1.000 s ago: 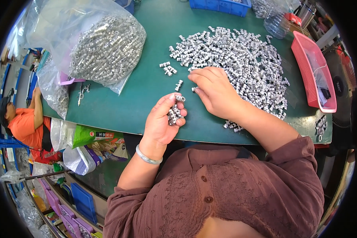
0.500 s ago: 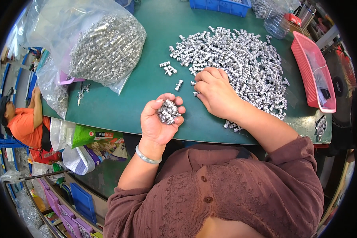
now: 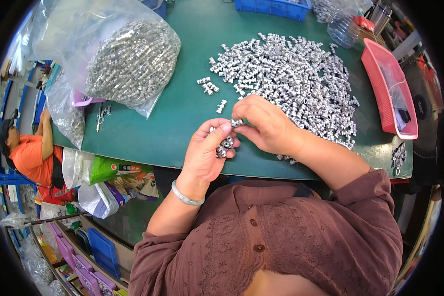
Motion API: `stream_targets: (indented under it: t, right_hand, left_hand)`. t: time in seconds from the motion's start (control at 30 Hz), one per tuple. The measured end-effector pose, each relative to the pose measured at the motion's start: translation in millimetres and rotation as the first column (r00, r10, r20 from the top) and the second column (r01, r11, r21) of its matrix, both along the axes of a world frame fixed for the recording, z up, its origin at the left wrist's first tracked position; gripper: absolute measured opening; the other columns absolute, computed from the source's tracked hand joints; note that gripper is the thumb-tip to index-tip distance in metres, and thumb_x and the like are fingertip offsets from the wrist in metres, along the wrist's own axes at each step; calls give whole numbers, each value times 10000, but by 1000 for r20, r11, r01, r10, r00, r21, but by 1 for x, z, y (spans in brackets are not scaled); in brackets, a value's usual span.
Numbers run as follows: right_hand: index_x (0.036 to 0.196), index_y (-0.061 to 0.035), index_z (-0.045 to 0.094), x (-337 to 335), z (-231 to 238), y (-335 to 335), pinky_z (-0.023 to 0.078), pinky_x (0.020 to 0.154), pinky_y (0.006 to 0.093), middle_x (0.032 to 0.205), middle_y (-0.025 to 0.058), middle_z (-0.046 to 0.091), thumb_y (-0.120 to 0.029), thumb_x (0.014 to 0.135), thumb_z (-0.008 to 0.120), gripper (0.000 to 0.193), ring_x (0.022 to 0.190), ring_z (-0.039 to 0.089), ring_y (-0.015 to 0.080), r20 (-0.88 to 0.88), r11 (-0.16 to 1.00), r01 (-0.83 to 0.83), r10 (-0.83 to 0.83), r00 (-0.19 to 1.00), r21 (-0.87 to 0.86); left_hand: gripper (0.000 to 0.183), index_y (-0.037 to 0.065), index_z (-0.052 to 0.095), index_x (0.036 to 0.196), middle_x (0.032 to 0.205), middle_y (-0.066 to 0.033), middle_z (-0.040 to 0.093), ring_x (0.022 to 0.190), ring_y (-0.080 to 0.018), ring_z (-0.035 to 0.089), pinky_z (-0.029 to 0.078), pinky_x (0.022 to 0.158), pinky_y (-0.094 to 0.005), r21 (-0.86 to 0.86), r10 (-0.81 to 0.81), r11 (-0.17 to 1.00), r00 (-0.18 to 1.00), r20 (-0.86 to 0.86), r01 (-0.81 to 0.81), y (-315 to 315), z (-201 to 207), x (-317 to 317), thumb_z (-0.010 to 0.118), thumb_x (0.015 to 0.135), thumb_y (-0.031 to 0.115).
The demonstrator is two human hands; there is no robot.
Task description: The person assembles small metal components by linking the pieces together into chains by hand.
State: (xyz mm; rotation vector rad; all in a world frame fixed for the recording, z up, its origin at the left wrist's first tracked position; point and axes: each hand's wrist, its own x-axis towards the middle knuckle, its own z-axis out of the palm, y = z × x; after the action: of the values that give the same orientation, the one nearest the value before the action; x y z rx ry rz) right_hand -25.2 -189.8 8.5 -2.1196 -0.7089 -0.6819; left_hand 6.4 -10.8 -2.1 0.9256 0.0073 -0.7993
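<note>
Metal fittings (image 3: 225, 147): small, ribbed, tubular — cupped in left hand (image 3: 202, 154), fingers curled
Single fitting (image 3: 237, 123): pinched by right hand (image 3: 267, 126) at fingertips, beside left thumb
Pile (image 3: 301, 81): shiny fittings heaped on green tabletop (image 3: 138, 140) — beyond right hand

parts pile (image 3: 296, 74) on table (image 3: 197, 54), bag of parts (image 3: 133, 61) to its left, basket (image 3: 376, 84) right

Along the near edge of the green table (image 3: 261, 168), the person wears a plum-brown blouse (image 3: 325, 237) with tone-on-tone embroidery (image 3: 219, 234) over the chest. Two round, dark buttons (image 3: 259, 248) sit on its front, above a lacy-looking neckline trim (image 3: 281, 269). The right sleeve (image 3: 370, 192) ends near the elbow. A smooth, pale bangle (image 3: 185, 199) circles the left wrist; the left hand (image 3: 201, 152) and right hand (image 3: 276, 129) are bare.
</note>
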Motion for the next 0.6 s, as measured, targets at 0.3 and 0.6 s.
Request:
stream_targets:
  t: [0.3,0.6]
  right_hand:
    - [1007,-25,589,2,-11,-6,331,927,423,1145,143,505,-133,682,693,358,1095,450,317,-44,830,376,-430,902,-413]
    - [921,-75,617,4,-10,-8,338,875,412,899,54,595,-54,719,630,203,967,515,244,-141,903,237,-303,942,-358]
  left_hand:
    - [124,102,578,1002,887,-79,555,753,-180,531,431,513,-228,-193,-37,981,995,-96,18,7,-7,3,561,883,132]
    - [166,82,562,1022,923,-101,577,780,-224,561,453,550,-270,-435,-118,900,966,-232,6,12,-12,9,534,875,153]
